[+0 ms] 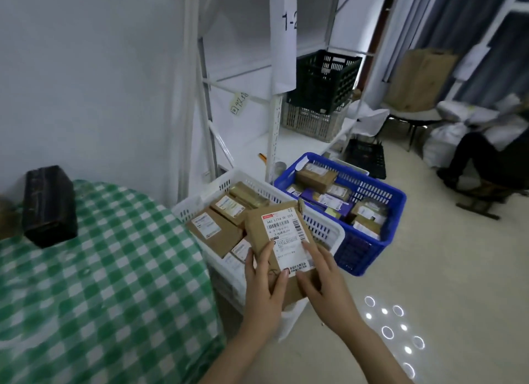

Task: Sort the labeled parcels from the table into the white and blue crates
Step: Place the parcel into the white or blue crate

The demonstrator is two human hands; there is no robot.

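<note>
Flat brown cardboard parcel point(282, 240), big white barcode label face-up, held tilted above near side of white crate point(317, 226). Lower end gripped by left hand point(266, 280) and right hand point(323, 277).

White crate: slotted walls, parked on floor just beside table point(114, 269). Brown labelled parcels point(213, 229) piled inside, mostly label-up.

Blue crate point(398, 196) set just beside white one, far-right side, pretty stuffed with brown and purple labelled packs point(315, 177).

Dark wrapped block point(50, 206) seen on green-checked table; label can't be made out.
</note>
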